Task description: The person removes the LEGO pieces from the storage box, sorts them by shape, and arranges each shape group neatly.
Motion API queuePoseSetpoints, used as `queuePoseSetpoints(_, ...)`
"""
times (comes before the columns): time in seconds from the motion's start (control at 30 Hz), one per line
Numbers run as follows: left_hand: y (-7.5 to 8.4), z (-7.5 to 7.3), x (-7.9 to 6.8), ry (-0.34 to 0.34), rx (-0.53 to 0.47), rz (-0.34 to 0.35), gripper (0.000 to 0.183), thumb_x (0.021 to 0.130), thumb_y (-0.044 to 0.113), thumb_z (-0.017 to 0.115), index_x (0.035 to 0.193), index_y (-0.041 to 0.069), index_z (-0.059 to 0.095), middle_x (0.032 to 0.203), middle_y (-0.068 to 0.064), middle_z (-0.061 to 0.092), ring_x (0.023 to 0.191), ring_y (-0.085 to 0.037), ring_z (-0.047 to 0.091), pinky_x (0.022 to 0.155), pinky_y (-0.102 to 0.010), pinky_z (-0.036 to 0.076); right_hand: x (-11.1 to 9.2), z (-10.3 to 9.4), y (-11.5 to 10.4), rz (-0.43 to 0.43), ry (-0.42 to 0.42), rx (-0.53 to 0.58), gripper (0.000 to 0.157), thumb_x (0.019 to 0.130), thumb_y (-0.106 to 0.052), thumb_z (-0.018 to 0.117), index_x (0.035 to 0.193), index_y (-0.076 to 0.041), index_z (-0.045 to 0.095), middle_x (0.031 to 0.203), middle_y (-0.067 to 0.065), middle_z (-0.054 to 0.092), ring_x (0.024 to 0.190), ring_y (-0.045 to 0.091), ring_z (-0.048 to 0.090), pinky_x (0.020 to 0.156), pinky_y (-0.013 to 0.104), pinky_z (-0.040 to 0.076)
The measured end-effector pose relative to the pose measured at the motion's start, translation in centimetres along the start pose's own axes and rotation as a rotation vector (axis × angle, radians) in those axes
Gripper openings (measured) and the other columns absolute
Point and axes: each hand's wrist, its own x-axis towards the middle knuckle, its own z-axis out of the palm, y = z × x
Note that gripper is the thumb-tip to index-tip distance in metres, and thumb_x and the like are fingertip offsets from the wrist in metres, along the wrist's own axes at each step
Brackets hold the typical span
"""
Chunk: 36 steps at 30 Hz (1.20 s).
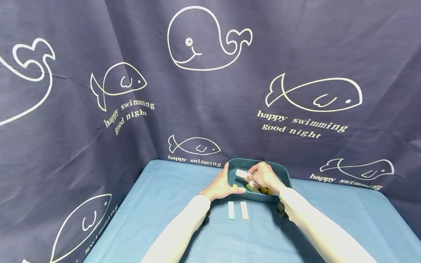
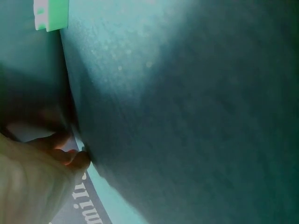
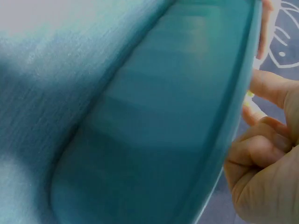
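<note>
A teal bin (image 1: 284, 175) stands at the back of the table with several toy bricks inside. My left hand (image 1: 219, 187) holds its left front corner, the thumb along the front rim and the fingers at the left side. Over the bin, my right hand (image 1: 264, 176) pinches one end of a long white toy brick (image 1: 241, 173); in the right wrist view the bin wall (image 3: 154, 126) hides the fingertips in part. Yellow bricks (image 1: 264, 190) lie beneath that hand. Two long bricks lie in front of the bin, one pale green (image 1: 231, 210) and one whitish (image 1: 244, 210).
A light blue cloth (image 1: 158, 215) covers the table. Dark curtains (image 1: 210, 102) with white fish drawings hang close behind the bin and at the left. In the left wrist view, a green and white brick (image 2: 57, 15) lies at the top edge.
</note>
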Motion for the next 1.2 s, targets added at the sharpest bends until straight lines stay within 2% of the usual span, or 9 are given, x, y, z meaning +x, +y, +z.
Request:
queuePoseSetpoints(0.2, 0.0, 0.0, 0.0, -0.01, -0.004, -0.024, 0.139, 0.081, 0.064, 0.089, 0.178, 0.018, 0.001, 0.181, -0.018, 0.027, 0.165, -0.036, 0.036, 0.132, -0.056, 0.038, -1.9, -0.5, -1.1, -0.013, 0.067, -0.041, 0.02, 0.083, -0.021, 0.093, 0.095, -0.007, 0.085, 0.093, 0.007, 0.08, 0.069, 0.017, 0.066, 0.067, 0.029, 0.054)
queuePoseSetpoints(0.37, 0.1, -0.1, -0.2, -0.022, -0.027, -0.021, 0.138, 0.082, 0.061, 0.09, 0.177, 0.017, 0.001, 0.182, -0.018, 0.023, 0.167, -0.037, 0.032, 0.133, -0.056, 0.035, -3.3, -0.6, -1.3, 0.0, 0.108, -0.065, 0.017, 0.083, -0.022, 0.092, 0.094, -0.011, 0.086, 0.094, 0.006, 0.082, 0.075, 0.017, 0.068, 0.075, 0.031, 0.055)
queuePoseSetpoints(0.53, 0.2, -0.2, -0.3, -0.021, -0.024, -0.02, 0.137, 0.082, 0.059, 0.09, 0.177, 0.014, 0.002, 0.181, -0.021, 0.025, 0.166, -0.039, 0.032, 0.133, -0.056, 0.035, -4.8, -0.6, -1.2, -0.02, 0.138, -0.101, 0.017, 0.081, -0.024, 0.093, 0.094, -0.014, 0.087, 0.114, 0.01, 0.083, 0.093, 0.021, 0.071, 0.081, 0.033, 0.056)
queuePoseSetpoints(0.63, 0.3, -0.2, -0.3, -0.015, -0.021, -0.01, 0.137, 0.082, 0.058, 0.09, 0.177, 0.011, 0.003, 0.18, -0.023, 0.027, 0.166, -0.039, 0.034, 0.133, -0.056, 0.035, -5.7, -0.6, -1.1, -0.023, 0.162, -0.115, 0.021, 0.078, -0.025, 0.095, 0.094, -0.014, 0.087, 0.117, 0.011, 0.084, 0.095, 0.02, 0.07, 0.082, 0.032, 0.055)
queuePoseSetpoints(0.87, 0.1, -0.2, -0.3, -0.029, -0.006, -0.041, 0.137, 0.082, 0.058, 0.091, 0.177, 0.015, 0.001, 0.18, -0.02, 0.027, 0.165, -0.036, 0.035, 0.133, -0.054, 0.036, -7.1, -0.4, -1.0, 0.01, 0.16, -0.1, 0.024, 0.076, -0.024, 0.094, 0.095, -0.012, 0.087, 0.085, 0.002, 0.078, 0.083, 0.016, 0.062, 0.075, 0.03, 0.051)
queuePoseSetpoints(1.03, 0.1, -0.1, -0.2, -0.03, -0.004, -0.033, 0.137, 0.082, 0.059, 0.091, 0.177, 0.016, 0.002, 0.181, -0.019, 0.027, 0.166, -0.036, 0.034, 0.134, -0.054, 0.034, -8.3, -0.5, -0.8, 0.019, 0.169, -0.079, 0.026, 0.077, -0.024, 0.095, 0.098, -0.01, 0.086, 0.088, 0.004, 0.071, 0.085, 0.017, 0.06, 0.074, 0.031, 0.049)
queuePoseSetpoints(1.2, 0.1, 0.1, 0.0, -0.029, -0.008, -0.023, 0.138, 0.081, 0.06, 0.091, 0.177, 0.016, 0.002, 0.181, -0.02, 0.027, 0.166, -0.036, 0.034, 0.134, -0.054, 0.035, -9.5, -0.6, -0.4, 0.013, 0.179, -0.059, 0.025, 0.075, -0.023, 0.096, 0.094, -0.01, 0.087, 0.088, 0.002, 0.077, 0.081, 0.015, 0.06, 0.073, 0.029, 0.049)
